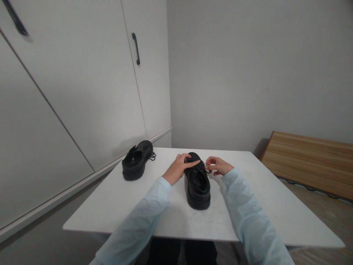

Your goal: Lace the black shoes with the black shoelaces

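White table (104,206), left hand (178,168) gripping black shoe (199,200), right hand (219,166) pinching its lace (209,172)

Dim, soft light; faint shadows

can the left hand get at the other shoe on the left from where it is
Probably yes: the left hand is on the near shoe, and only bare white tabletop shows between it and the left-side shoe, though it would likely have to let go first.
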Demonstrator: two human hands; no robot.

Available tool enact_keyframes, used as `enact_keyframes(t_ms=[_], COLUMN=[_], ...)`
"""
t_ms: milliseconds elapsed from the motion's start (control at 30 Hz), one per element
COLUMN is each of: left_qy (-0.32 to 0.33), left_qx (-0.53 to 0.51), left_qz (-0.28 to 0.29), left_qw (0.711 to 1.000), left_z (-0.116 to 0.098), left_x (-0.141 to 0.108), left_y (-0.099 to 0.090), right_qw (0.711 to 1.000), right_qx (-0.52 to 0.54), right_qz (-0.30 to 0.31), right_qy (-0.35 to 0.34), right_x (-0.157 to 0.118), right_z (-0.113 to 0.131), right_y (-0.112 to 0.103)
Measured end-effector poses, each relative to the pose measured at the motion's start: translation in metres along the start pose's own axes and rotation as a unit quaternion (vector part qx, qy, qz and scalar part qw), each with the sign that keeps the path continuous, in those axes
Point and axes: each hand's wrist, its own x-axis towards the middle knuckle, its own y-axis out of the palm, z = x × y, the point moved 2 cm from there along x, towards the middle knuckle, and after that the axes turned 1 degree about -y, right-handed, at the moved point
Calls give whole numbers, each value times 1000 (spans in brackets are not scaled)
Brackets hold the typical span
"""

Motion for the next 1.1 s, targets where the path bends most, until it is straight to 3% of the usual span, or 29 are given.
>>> enact_keyframes(t_ms=[100, 233, 367, 533, 767, 933, 1000, 1100], left_qy=[23, 41, 49, 40, 28, 19, 12, 11], left_qx=[11, 25, 38, 31, 29, 25, 12, -4], left_qz=[36, 38, 33, 44, 49, 49, 49, 49], left_qw=[999, 998, 998, 998, 998, 998, 999, 999], left_z=[1, 6, 8, 6, 7, 7, 8, 10], left_x=[0, 0, 1, 1, 1, 1, 1, 1], left_y=[1, 3, 4, 2, 3, 4, 4, 4], right_qw=[1000, 1000, 988, 946, 884, 825, 818, 834], right_qx=[-2, -2, -35, -135, -378, -500, -510, -463], right_qz=[1, -2, -48, -137, -9, -18, -10, 4], right_qy=[2, -27, -140, -259, -276, -264, -266, -300], right_x=[0, 3, 3, -14, -41, -39, -33, -27], right_z=[-1, 0, 14, 44, 68, 66, 62, 57], right_y=[0, 2, 7, 16, 46, 63, 64, 60])
